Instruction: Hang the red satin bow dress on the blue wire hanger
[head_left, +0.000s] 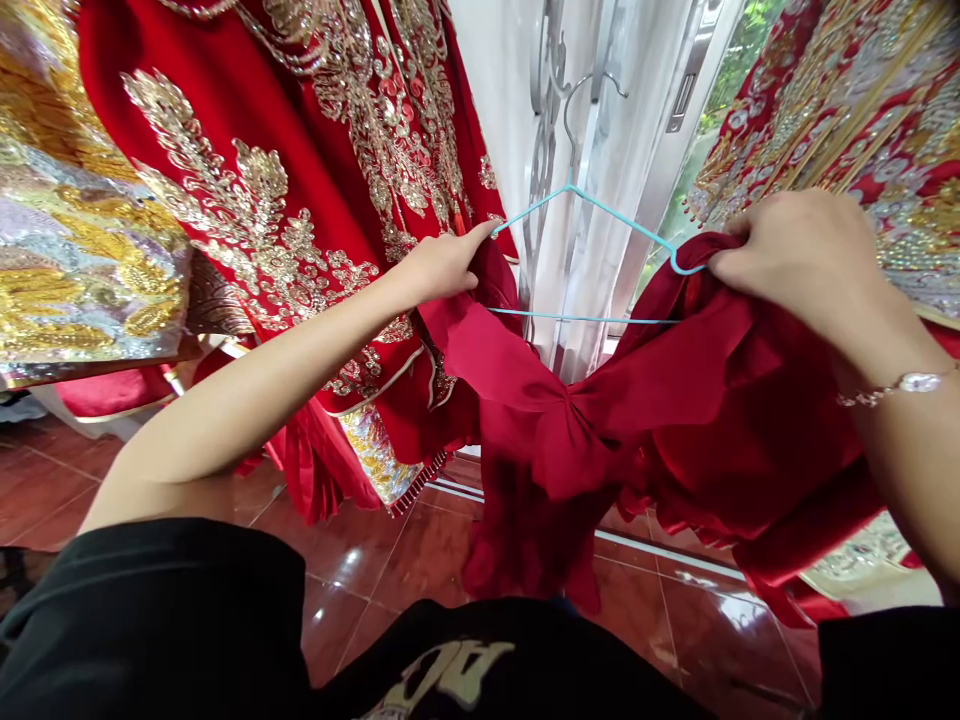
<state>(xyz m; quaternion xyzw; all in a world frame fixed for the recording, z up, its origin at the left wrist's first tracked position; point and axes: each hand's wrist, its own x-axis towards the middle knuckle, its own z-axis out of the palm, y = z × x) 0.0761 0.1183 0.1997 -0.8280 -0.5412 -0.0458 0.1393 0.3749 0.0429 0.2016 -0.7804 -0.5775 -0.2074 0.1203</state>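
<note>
Black shirt nearest; embroidered red robes hanging beyond; red satin garment being gripped by left hand and right hand; blue wire hanger spanning between.

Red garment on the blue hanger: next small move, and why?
Probably draw the red cloth in the left hand over the left end of the light-blue wire hanger. That end looks bare at the fingertips, while the hanger's right end disappears into the cloth at the right hand.

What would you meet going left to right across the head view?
Gold-and-silver embroidered garment, red robe with gold embroidery, left hand, teal wire hanger, right hand, red jewelled garment.
</note>
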